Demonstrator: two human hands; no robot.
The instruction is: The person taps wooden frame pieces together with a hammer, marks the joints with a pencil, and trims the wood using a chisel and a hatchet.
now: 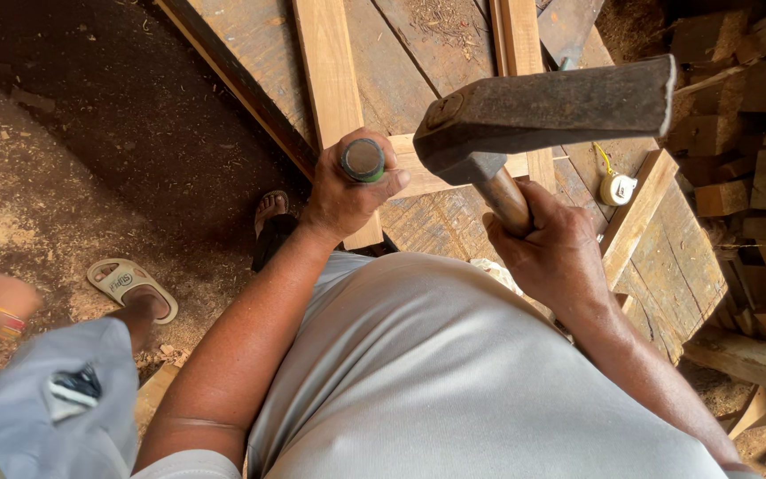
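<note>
Hammer [543, 111] raised in clenched right hand [556, 253]; left hand [347, 191] fists upright chisel [363, 160].

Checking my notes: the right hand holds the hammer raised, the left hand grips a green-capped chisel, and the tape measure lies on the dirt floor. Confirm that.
Wrong on one point: the head view shows the tape measure lying on the wooden boards, not the dirt floor. The right hand does hold the hammer; the left hand grips the green-capped chisel.

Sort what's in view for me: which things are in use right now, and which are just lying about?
In use:
- hammer, in right hand
- chisel, gripped by left hand
- light plank under the chisel

Lying about:
- tape measure on the boards
- wood offcuts, piled at right
- sawdust on the ground
</note>
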